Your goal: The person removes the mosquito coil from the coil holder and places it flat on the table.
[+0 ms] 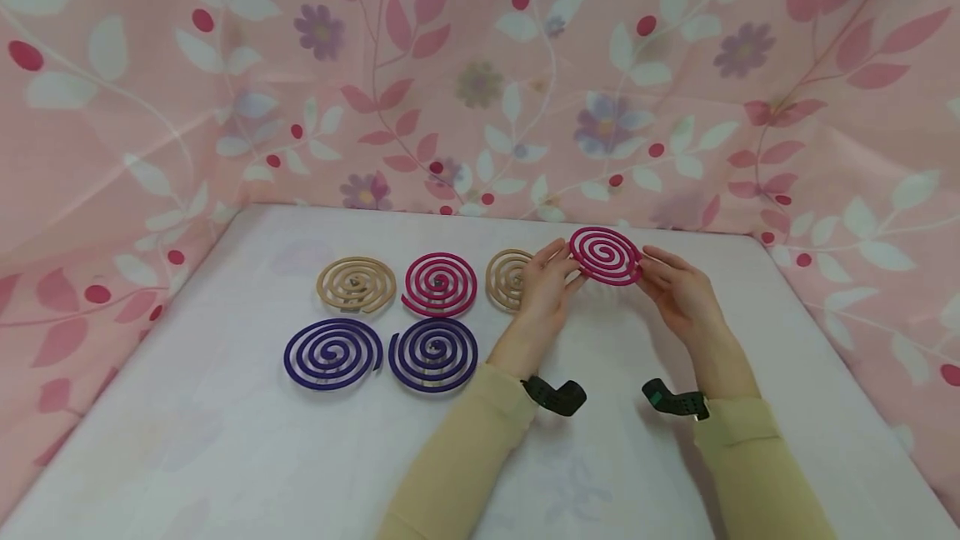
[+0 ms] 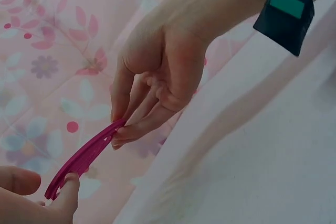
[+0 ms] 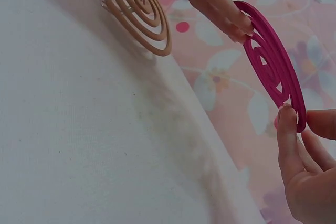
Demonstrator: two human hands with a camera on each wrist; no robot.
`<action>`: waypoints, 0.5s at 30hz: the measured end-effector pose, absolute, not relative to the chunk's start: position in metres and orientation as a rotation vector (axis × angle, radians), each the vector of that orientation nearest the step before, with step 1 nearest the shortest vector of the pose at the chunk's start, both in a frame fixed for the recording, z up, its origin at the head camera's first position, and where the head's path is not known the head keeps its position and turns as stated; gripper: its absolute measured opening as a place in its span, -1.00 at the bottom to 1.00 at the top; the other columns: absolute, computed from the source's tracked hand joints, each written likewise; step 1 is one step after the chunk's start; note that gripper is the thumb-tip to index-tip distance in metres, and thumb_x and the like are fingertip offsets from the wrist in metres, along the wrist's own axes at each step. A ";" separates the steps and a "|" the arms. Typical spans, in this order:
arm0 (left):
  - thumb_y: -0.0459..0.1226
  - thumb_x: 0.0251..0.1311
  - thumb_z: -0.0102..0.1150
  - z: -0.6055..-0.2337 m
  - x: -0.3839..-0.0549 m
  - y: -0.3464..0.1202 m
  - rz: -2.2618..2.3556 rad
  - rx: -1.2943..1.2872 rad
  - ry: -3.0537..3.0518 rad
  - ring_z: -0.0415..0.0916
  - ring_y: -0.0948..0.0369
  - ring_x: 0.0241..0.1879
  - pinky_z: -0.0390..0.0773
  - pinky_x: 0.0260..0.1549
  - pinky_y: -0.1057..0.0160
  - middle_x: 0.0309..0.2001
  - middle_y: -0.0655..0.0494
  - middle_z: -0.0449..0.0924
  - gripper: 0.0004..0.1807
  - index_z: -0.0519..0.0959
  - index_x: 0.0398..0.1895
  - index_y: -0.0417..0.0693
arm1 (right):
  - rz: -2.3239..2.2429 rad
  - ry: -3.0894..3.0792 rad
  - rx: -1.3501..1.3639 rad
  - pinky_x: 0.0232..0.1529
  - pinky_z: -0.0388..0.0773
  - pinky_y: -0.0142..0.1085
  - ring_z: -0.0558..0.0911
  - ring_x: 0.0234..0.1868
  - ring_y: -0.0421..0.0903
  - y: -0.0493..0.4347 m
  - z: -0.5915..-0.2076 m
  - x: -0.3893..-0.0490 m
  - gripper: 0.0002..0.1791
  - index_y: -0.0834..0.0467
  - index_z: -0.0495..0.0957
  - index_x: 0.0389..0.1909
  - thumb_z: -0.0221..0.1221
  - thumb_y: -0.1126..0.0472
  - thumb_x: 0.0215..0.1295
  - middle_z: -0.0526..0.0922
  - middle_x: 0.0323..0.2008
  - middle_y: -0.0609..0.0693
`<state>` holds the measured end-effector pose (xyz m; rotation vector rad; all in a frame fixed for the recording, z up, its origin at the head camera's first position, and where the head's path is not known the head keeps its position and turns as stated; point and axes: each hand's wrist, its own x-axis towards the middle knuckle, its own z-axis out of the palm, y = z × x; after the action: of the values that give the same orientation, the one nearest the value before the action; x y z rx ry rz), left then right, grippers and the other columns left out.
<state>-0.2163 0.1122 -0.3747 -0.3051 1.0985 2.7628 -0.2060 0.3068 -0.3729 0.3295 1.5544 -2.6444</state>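
A pink mosquito coil [image 1: 604, 256] is held up tilted over the far right part of the table, between both hands. My right hand [image 1: 681, 288] pinches its right edge between thumb and fingers, as the left wrist view also shows. My left hand [image 1: 546, 287] is at the opposite edge. Its fairly straight fingers [image 3: 231, 17] touch the coil, while the thumb stands slightly off the rim. Behind the left hand, a tan coil [image 1: 502, 280] is partly hidden; the right wrist view shows this tan coil [image 3: 137, 11] raised on a small metal stand.
Left of the hands, another pink coil [image 1: 427, 286] and a tan coil [image 1: 330, 283] form the back row. Two dark purple coils [image 1: 300, 354] lie in front. Small metal stands show under several coils. A flowered pink cloth [image 1: 480, 82] hangs behind the white table [image 1: 225, 457].
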 end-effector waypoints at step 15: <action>-0.64 0.19 -0.03 -0.376 -0.225 0.127 2.874 -0.444 0.811 0.50 0.02 0.15 0.47 0.26 -0.04 0.26 -0.24 0.46 -0.48 0.40 0.27 -0.37 | -2.755 1.422 0.415 -0.02 0.66 -0.34 0.68 -0.03 -0.13 0.312 -0.368 -0.213 -0.79 0.14 0.67 -0.07 0.19 0.40 0.34 0.58 0.04 0.02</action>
<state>-0.2253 0.1271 -0.3758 -0.4440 0.8111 2.8736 -0.2133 0.3115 -0.3685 0.4151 1.4225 -2.7552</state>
